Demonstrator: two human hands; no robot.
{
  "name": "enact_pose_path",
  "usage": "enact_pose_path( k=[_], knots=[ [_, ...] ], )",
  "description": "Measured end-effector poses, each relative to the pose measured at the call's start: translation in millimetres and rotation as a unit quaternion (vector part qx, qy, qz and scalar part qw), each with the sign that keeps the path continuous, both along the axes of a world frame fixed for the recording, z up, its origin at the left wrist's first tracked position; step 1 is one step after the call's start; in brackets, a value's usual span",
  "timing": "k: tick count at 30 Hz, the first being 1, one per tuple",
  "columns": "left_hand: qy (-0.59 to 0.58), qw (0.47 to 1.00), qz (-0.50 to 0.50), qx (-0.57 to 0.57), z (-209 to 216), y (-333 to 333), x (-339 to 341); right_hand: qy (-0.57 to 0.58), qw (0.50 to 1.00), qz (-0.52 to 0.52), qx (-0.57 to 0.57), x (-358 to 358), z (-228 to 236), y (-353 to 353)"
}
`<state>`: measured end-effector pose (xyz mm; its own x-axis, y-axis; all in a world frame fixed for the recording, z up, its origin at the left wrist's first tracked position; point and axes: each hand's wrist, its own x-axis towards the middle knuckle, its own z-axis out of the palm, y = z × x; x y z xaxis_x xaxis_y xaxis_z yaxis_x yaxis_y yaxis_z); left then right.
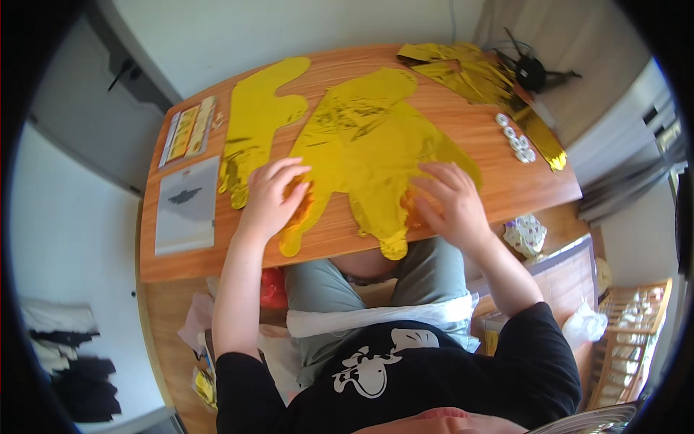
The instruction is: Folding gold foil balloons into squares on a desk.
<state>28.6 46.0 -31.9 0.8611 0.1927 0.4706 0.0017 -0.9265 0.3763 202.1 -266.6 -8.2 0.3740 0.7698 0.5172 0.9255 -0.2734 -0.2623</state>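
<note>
Flat gold foil balloons lie overlapping on the table right in front of me. My left hand rests at their left edge, thumb and fingers apart and slightly bent over the foil. On the other side my right hand touches the foil with its fingers spread. Orange reflections of skin show in the foil beside both palms. Between the hands a narrow gold tail of foil points toward me at the front edge. Another flat gold foil balloon, with a curved outline, lies to the left.
The wooden table also bears a clear plastic sleeve, a sheet of small yellow pieces, crumpled gold foil, several white rings and a black stand. A wooden rack stands at the lower right.
</note>
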Motion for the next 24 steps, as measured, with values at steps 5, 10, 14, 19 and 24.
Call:
enact_pose_path(
  k=[5, 10, 14, 19, 24],
  knots=[
    [-0.024, 0.999, -0.020, 0.019, 24.6, -11.9, 1.4, -0.026, 0.981, -0.178, 0.074, 96.4, -4.5, -99.7],
    [0.000, 0.991, -0.116, 0.064, 74.6, -75.6, 68.0, -0.011, 0.954, -0.291, 0.072, 234.9, -19.1, -240.8],
    [0.016, 0.968, -0.234, 0.086, 82.6, -136.8, 171.8, 0.041, 0.972, -0.218, 0.078, 284.0, -28.1, -279.7],
    [0.048, 0.931, -0.357, -0.058, 61.6, -227.2, 298.0, 0.122, 0.973, -0.193, 0.028, 300.2, -31.4, -285.1],
    [0.110, 0.926, -0.356, -0.067, 55.7, -331.8, 379.2, 0.080, 0.976, -0.202, 0.026, 306.4, -41.5, -293.7]
  ],
)
